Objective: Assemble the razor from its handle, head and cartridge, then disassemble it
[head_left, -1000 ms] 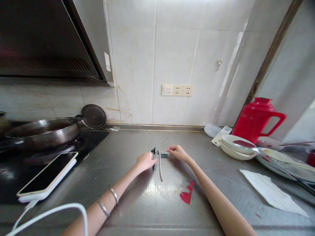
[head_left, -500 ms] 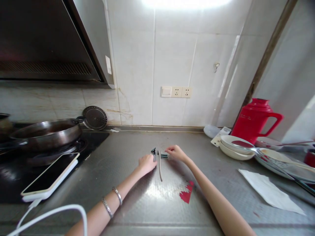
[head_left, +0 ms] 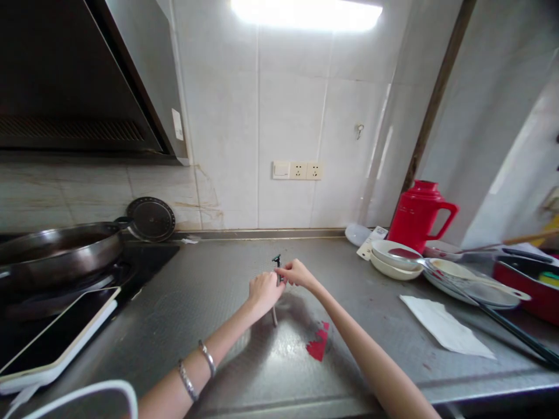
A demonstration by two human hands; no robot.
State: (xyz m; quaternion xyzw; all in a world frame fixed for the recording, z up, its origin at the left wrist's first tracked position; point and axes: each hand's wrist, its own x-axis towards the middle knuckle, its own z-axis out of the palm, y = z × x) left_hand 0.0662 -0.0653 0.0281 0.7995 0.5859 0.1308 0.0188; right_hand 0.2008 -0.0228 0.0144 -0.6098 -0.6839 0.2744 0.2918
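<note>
My left hand is closed round a small dark razor-like tool, whose T-shaped head sticks up above the fingers. Against it, my right hand has its fingers pinched at the tool's handle; whether it also holds a small piece is too small to tell. A thin pale cord or stick shows below my left hand, its upper part hidden. Nearer the front edge, a torn red scrap lies on the metal counter.
A steel pan and a phone with a white cable are at the left. On the right are a red thermos, stacked bowls, plates, a red pot and a white tissue.
My hands have come together at the dark tool. The small dark piece near my right hand no longer shows on the counter. The view has turned a little to the right.
</note>
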